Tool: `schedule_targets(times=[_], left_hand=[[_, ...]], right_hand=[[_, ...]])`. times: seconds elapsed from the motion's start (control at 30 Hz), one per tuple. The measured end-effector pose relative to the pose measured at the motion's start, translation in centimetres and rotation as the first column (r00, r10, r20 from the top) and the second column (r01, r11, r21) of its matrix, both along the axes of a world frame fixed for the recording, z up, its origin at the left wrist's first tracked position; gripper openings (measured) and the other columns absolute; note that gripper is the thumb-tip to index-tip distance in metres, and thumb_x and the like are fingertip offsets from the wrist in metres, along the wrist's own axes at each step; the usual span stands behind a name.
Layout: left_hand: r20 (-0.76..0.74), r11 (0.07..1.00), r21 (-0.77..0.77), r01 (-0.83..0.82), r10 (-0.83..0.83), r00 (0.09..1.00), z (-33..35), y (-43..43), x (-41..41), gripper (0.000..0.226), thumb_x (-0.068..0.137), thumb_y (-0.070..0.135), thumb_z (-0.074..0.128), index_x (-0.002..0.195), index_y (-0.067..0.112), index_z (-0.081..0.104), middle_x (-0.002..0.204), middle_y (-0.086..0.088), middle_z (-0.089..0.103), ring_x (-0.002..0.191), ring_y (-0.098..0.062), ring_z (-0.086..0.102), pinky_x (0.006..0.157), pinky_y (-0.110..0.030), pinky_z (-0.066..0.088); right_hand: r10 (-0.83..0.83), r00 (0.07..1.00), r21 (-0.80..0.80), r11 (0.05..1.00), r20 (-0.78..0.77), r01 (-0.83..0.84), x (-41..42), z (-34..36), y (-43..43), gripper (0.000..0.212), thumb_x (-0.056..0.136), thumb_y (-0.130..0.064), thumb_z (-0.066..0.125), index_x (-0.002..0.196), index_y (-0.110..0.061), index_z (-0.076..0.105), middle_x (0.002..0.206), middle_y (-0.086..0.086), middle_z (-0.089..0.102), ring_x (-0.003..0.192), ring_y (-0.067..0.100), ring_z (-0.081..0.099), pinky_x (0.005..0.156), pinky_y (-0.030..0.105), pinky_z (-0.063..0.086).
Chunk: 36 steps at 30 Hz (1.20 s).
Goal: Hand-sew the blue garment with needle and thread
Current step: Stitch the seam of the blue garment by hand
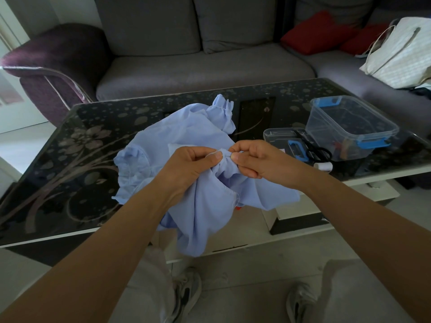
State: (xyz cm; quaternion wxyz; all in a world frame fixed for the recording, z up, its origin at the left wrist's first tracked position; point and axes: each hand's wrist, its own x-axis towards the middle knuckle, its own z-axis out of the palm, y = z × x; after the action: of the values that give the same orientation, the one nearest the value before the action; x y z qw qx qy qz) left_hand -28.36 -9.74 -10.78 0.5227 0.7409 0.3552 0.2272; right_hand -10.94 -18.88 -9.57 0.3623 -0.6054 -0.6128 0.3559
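Crumpled light-blue cloth garment [198, 173] draped over glossy black floral tabletop [70, 159] edge, left hand [193, 164] pinching gathered fold, right hand [254, 158] pinching thin needle [228, 155] at that fold

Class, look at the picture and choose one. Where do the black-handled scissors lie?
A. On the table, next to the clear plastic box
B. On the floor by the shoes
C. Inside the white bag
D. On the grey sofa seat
A: the scissors lie on the glass table right beside the clear plastic box, partly over a flat clear lid.
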Motion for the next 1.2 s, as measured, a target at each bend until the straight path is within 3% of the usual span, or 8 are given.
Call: schedule_targets(times=[0.23, 0.37, 0.57, 0.67, 0.83, 0.97, 1.07, 1.2], left_hand=[[0.068, 0.988, -0.151, -0.020, 0.031, 0.997, 0.2, 0.5, -0.2, 0.019, 0.092, 0.025, 0.063, 0.091, 0.008, 0.071, 0.106, -0.018, 0.070, 0.107, -0.036, 0.063, 0.102, -0.045, 0.049], [0.072, 0.979, -0.202, 0.000, 0.015, 0.997, 0.0, 0.0, 0.0, 0.019, 0.095, 0.025, 0.060, 0.083, 0.012, 0.067, 0.102, -0.020, 0.067, 0.097, -0.030, 0.062, 0.102, -0.045, 0.049], [0.099, 0.986, -0.157, -0.055, 0.071, 0.992, -0.3, 0.4, 0.2, 0.021, 0.095, 0.029, 0.061, 0.094, 0.010, 0.069, 0.107, -0.015, 0.069, 0.103, -0.030, 0.064, 0.102, -0.043, 0.049], [0.095, 0.990, -0.142, 0.001, 0.012, 0.995, -0.3, 0.2, 0.2, 0.022, 0.095, 0.027, 0.059, 0.081, 0.013, 0.068, 0.094, -0.016, 0.069, 0.090, -0.028, 0.062, 0.095, -0.041, 0.051], [0.081, 0.993, -0.114, -0.003, 0.013, 0.997, -0.2, 0.0, 0.1, 0.023, 0.095, 0.029, 0.059, 0.084, 0.012, 0.069, 0.099, -0.020, 0.069, 0.094, -0.034, 0.064, 0.095, -0.042, 0.053], [0.062, 0.997, -0.076, -0.032, 0.037, 0.997, 0.0, -0.3, 0.4, 0.024, 0.094, 0.031, 0.060, 0.075, 0.018, 0.070, 0.087, -0.008, 0.071, 0.084, -0.020, 0.064, 0.087, -0.033, 0.054], [0.068, 0.994, -0.063, -0.089, 0.094, 0.993, 0.2, -0.4, 0.5, 0.022, 0.092, 0.031, 0.063, 0.078, 0.016, 0.071, 0.085, -0.005, 0.072, 0.082, -0.016, 0.065, 0.081, -0.026, 0.056], [0.064, 0.993, -0.045, -0.105, 0.108, 0.992, 0.4, -0.7, 0.7, 0.022, 0.092, 0.031, 0.063, 0.076, 0.017, 0.070, 0.079, -0.001, 0.070, 0.074, -0.011, 0.064, 0.070, -0.018, 0.052]], right_hand=[[-0.014, 0.999, 0.035, 0.999, -0.044, 0.016, -0.1, 0.0, 0.2, 0.023, 0.102, -0.020, 0.045, 0.104, 0.001, 0.055, 0.050, -0.007, 0.043, 0.043, 0.004, 0.036, 0.047, 0.013, 0.033], [-0.013, 0.998, 0.033, 0.999, -0.064, 0.015, -0.6, -0.3, 0.3, 0.015, 0.102, -0.022, 0.047, 0.101, -0.009, 0.054, 0.047, -0.008, 0.045, 0.044, 0.004, 0.038, 0.047, 0.013, 0.035], [-0.053, 0.988, 0.066, 0.996, -0.148, 0.063, 0.5, 0.1, 0.2, 0.018, 0.101, -0.005, 0.042, 0.115, -0.013, 0.049, 0.070, 0.006, 0.059, 0.056, 0.008, 0.049, 0.053, 0.015, 0.041], [0.036, 0.992, 0.091, 0.996, -0.122, -0.025, 0.0, 0.1, 0.1, 0.015, 0.102, -0.005, 0.042, 0.110, -0.015, 0.049, 0.073, 0.008, 0.063, 0.058, 0.010, 0.050, 0.054, 0.015, 0.042], [0.017, 0.994, 0.112, 0.994, -0.106, -0.005, -0.1, 0.0, 0.5, 0.006, 0.100, -0.011, 0.049, 0.106, -0.014, 0.050, 0.069, 0.005, 0.066, 0.054, 0.008, 0.054, 0.054, 0.014, 0.043], [-0.009, 0.997, 0.117, 0.993, -0.074, 0.017, 0.0, -0.6, 0.7, 0.003, 0.099, -0.013, 0.051, 0.102, -0.012, 0.052, 0.071, 0.003, 0.067, 0.060, 0.010, 0.059, 0.060, 0.017, 0.047], [-0.142, 0.988, 0.232, 0.965, 0.066, 0.123, 0.1, -1.2, 1.3, 0.007, 0.096, -0.022, 0.059, 0.100, -0.021, 0.054, 0.091, -0.010, 0.063, 0.084, 0.005, 0.063, 0.075, 0.017, 0.049], [-0.149, 0.981, 0.405, 0.910, 0.124, 0.087, 0.0, -0.9, 1.3, 0.007, 0.087, -0.027, 0.067, 0.092, -0.025, 0.062, 0.092, -0.017, 0.059, 0.086, 0.002, 0.059, 0.080, 0.014, 0.047]])
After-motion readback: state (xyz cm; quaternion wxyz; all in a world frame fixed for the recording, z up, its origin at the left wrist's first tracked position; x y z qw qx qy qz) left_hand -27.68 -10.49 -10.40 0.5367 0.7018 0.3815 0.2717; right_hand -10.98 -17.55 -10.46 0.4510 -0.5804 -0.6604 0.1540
